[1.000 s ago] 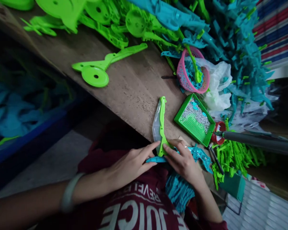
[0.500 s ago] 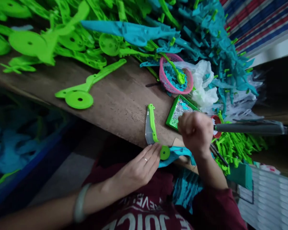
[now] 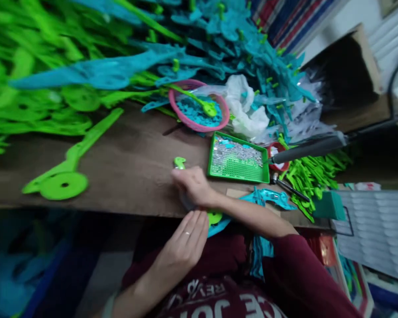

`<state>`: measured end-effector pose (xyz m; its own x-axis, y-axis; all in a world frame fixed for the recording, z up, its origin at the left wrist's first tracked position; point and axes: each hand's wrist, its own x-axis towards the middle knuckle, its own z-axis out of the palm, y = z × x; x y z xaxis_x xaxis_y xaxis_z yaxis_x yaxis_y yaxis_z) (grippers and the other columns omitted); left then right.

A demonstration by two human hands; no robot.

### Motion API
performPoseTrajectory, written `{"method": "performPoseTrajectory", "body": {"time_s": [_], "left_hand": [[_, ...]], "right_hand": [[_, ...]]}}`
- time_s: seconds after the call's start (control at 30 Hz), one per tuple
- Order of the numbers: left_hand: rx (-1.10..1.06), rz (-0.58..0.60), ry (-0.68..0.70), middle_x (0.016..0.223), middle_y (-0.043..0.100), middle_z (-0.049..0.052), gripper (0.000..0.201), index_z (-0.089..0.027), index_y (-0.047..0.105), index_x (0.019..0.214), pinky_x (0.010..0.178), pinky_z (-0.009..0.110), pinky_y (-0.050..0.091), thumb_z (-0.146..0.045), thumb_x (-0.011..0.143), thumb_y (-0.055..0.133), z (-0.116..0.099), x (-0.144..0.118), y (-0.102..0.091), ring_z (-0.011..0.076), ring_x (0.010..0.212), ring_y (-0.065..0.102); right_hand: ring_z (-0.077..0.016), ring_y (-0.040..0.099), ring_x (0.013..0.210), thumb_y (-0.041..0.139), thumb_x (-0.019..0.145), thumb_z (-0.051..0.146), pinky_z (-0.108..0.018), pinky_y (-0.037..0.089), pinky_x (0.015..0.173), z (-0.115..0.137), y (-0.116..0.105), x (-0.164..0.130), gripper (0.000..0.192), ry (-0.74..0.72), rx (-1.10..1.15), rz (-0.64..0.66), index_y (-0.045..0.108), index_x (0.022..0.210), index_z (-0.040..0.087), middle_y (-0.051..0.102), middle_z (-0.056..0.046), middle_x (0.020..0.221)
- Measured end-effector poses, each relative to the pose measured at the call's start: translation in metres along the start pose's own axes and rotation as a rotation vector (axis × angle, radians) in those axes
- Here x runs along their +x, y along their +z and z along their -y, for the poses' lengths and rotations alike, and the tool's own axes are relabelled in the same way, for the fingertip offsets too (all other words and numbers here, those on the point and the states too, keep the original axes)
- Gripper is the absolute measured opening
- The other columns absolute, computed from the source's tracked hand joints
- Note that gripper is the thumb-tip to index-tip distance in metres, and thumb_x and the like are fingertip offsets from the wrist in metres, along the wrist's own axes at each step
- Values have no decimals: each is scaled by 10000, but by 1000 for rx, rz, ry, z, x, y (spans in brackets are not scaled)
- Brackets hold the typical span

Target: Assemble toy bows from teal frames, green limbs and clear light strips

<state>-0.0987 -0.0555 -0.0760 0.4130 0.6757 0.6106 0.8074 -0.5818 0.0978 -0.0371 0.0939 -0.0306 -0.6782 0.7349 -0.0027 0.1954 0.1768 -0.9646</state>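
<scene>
Two bare hands at the near edge of a wooden tabletop. Right hand: reaches across to the left, fingers curled down over a green plastic part whose rounded tip shows just beyond the knuckles; the rest is hidden under the hand, so the grip looks closed on it, though blur leaves the contact uncertain. Left hand: fingers extended and together, a ring on one finger, fingertips resting at the tabletop edge beside a small green disc; grip open, holding nothing. Teal plastic piece: lies flat just right of the right forearm, its lower end running under the disc and over the edge. Green tray: rectangular, just right of the right hand, holding a heap of small silver bits. Pink basket: round, behind the tray, holding teal bits and a green spoon-shaped part. Loose green lever with disc: flat on the tabletop, well to the left. Heaps of green and teal mouldings fill the far side. Grey-handled tool: tip pointing to the tray's right end.
</scene>
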Motion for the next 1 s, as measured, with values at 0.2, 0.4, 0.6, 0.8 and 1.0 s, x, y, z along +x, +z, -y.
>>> {"method": "performPoseTrajectory", "body": {"time_s": [0.2, 0.4, 0.6, 0.8, 1.0], "left_hand": [[-72, -83, -19, 1220, 726, 226, 404, 9, 587, 1335, 1201, 480, 385, -150, 967, 534, 4, 0, 8, 318, 1204, 676], [-295, 3, 16, 1339, 684, 165, 447, -79, 664, 1272, 1202, 443, 363, -414, 1015, 518, 30, 57, -6, 271, 1245, 643], [-423, 375, 358, 1396, 658, 74, 456, -188, 635, 1343, 1162, 372, 379, -453, 1066, 387, 73, 174, 69, 196, 1344, 572], [-127, 373, 382, 1353, 669, 177, 523, -63, 677, 1257, 1160, 465, 376, -455, 1063, 390, 92, 189, 88, 289, 1338, 577], [-309, 114, 285, 1284, 721, 120, 318, -91, 706, 1182, 1184, 442, 373, -238, 1034, 466, 58, 111, 17, 263, 1270, 621]], "right_hand": [[-130, 518, 532, 494, 970, 452, -272, 459, 544, 21, -66, -65, 300, -585, -468, -501, 630, 789, 254, 553, 34, 634], [-206, 671, 912, 610, 861, 494, -365, 535, 840, 14, -212, -116, 381, -232, -239, -935, 606, 1174, 277, 671, -28, 960], [-178, 652, 699, 824, 706, 449, -338, 540, 721, 11, -238, -80, 444, -195, 58, -526, 637, 1058, 254, 666, 30, 730], [-110, 497, 438, 759, 764, 392, -264, 464, 492, 10, -199, -44, 322, -283, 282, -709, 566, 987, 266, 504, 109, 538], [-103, 470, 412, 717, 801, 473, -253, 428, 432, -29, -168, -24, 433, -325, 270, -825, 495, 1125, 292, 472, 122, 558]]}}
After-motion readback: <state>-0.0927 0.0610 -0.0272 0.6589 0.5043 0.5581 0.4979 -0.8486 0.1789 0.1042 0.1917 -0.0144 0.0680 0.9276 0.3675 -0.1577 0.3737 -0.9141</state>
